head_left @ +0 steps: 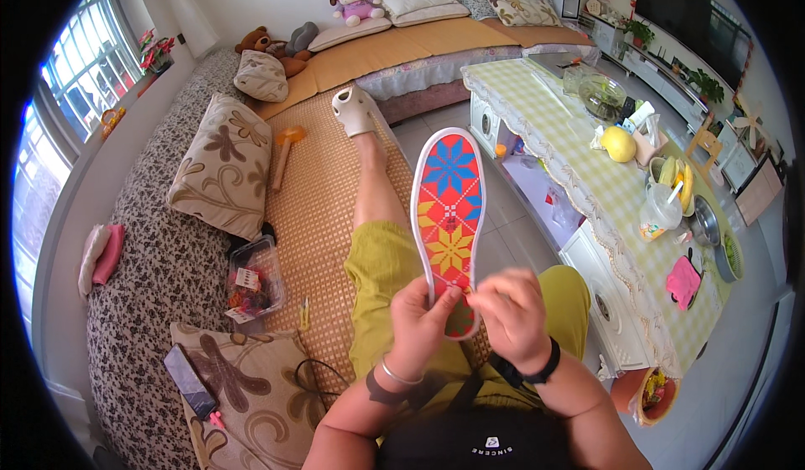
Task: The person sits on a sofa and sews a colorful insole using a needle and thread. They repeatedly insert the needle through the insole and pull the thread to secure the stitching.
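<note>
An embroidered shoe insole with a white border stands nearly upright above my lap. Its red face carries blue and yellow star-shaped flowers, with some green near the heel. My left hand grips it by the lower left edge, the thumb lying across the patterned face. At the lower right edge, my right hand has its thumb and fingertips pinched together against the insole. Whether a needle or thread is between those fingers is too small and blurred to tell.
On the sofa at my left lie a clear plastic box of coloured thread, a yellow-handled cutter, an orange-headed mallet and a phone on a cushion. A cloth-covered table at right holds fruit and bowls.
</note>
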Motion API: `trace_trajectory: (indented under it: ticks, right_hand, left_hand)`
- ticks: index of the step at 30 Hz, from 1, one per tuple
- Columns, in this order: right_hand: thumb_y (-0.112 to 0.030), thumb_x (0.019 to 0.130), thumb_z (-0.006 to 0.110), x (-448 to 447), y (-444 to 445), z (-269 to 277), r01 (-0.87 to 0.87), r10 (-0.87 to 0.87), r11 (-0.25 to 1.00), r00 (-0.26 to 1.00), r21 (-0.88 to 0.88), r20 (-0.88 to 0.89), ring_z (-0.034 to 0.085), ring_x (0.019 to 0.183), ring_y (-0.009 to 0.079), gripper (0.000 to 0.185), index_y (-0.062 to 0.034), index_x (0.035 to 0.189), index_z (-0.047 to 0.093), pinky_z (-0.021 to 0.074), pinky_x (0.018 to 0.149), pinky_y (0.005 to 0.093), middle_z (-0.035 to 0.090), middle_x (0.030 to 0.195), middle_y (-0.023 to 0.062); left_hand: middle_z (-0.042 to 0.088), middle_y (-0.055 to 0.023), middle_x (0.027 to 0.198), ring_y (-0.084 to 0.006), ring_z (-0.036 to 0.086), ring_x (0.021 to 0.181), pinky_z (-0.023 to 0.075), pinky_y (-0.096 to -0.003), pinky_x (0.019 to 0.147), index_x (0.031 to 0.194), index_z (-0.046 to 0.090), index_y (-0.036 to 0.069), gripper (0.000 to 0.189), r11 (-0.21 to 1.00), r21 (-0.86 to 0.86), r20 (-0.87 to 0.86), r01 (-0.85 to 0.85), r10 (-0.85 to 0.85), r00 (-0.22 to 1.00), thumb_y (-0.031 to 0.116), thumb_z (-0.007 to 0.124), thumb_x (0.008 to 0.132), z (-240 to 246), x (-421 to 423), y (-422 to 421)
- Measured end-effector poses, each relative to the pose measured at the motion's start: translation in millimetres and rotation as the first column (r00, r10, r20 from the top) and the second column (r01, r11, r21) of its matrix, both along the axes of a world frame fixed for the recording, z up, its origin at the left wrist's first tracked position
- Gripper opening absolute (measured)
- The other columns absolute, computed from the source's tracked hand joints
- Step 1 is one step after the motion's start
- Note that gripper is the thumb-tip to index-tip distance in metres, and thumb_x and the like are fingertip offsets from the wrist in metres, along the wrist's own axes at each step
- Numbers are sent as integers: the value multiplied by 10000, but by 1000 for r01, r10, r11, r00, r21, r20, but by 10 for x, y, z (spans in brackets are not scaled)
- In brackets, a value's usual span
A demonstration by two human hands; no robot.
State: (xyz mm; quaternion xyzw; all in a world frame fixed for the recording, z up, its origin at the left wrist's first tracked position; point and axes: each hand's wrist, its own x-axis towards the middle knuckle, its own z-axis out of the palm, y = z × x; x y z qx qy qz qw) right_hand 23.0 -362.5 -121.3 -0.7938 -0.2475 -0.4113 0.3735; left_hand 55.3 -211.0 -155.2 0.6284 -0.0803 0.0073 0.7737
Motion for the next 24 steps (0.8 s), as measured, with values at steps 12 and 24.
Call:
trace_trajectory:
  ticks: [12, 24]
  right_hand:
    - [-101, 972, 544, -651, -3259, -392, 82, -16, 164, 997, 983, -81, 352, 546, 40, 222, -31, 1183, 543, 311, 450, 181, 410, 688, -56]
    - [-104, 929, 601, -109, -668, -306, 249, 26, 817, 885, 520, -465, 498, 622, 82, 96, -55, 1000, 642, 428, 578, 241, 550, 746, -25]
  left_hand:
    - [691, -45, 887, -100, 627, 757, 518, -250, 690, 933, 663, -8, 82, 740, 29, 205, -671, 653, 729, -31, 642, 856, -270, 680, 1854]
    - [691, -90, 1041, -164, 664, 904, 535, -300, 819, 1125, 628, -25, 268, 961, -276, -104, 14, -44, 994, -59, 616, 859, 60, 4, 233]
